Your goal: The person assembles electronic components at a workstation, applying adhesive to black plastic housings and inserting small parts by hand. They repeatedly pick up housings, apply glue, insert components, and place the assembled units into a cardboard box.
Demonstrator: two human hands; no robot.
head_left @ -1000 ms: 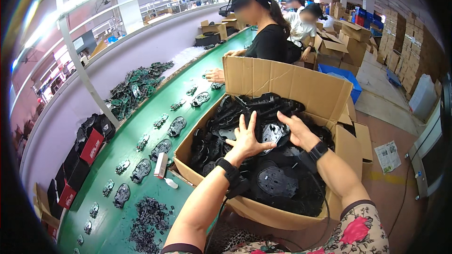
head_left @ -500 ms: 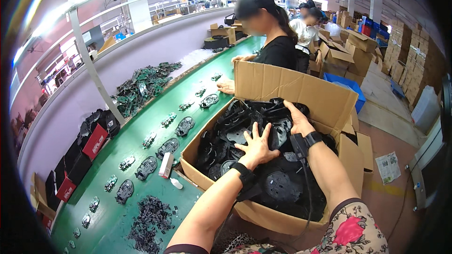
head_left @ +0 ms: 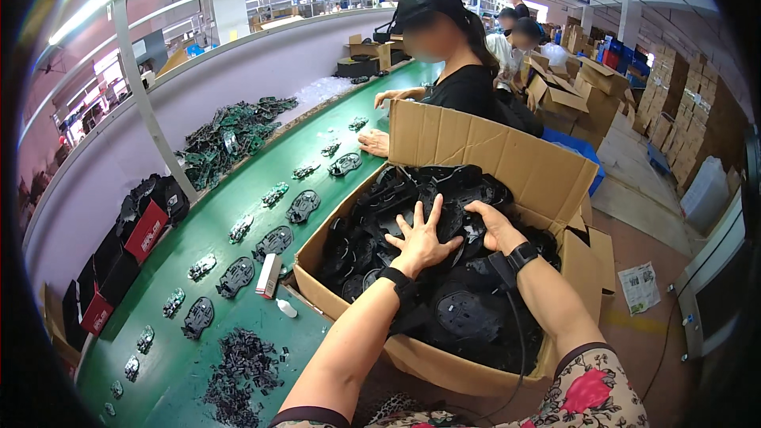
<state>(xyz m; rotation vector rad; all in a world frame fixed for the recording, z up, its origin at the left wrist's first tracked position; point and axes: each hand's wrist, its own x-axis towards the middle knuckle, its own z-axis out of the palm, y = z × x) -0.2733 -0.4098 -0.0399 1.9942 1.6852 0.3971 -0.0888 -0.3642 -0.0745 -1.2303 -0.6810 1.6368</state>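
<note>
A cardboard box (head_left: 468, 364) full of black plastic mouse shells (head_left: 469, 313) stands in front of me. My left hand (head_left: 426, 244) lies over the shells near the middle of the box, its fingers spread wide. To its right, my right hand (head_left: 498, 230) is among the shells, with thumb and fingers apart and no shell plainly gripped. Its fingertips touch the heap beside a dark part. Both wrists wear black bands, and a cable (head_left: 519, 325) hangs from the right one.
Mouse bases (head_left: 236, 276) and circuit boards (head_left: 202, 267) line the green bench (head_left: 170, 364) at left. A small white box (head_left: 269, 276), a white bottle (head_left: 286, 308) and a pile of small black parts (head_left: 242, 372) lie nearer. A co-worker (head_left: 460, 71) stands beyond the box flap.
My right hand has drawn back from the far part of the heap toward me. The left hand stays spread on the shells. Bench items appear shifted slightly left and down.
</note>
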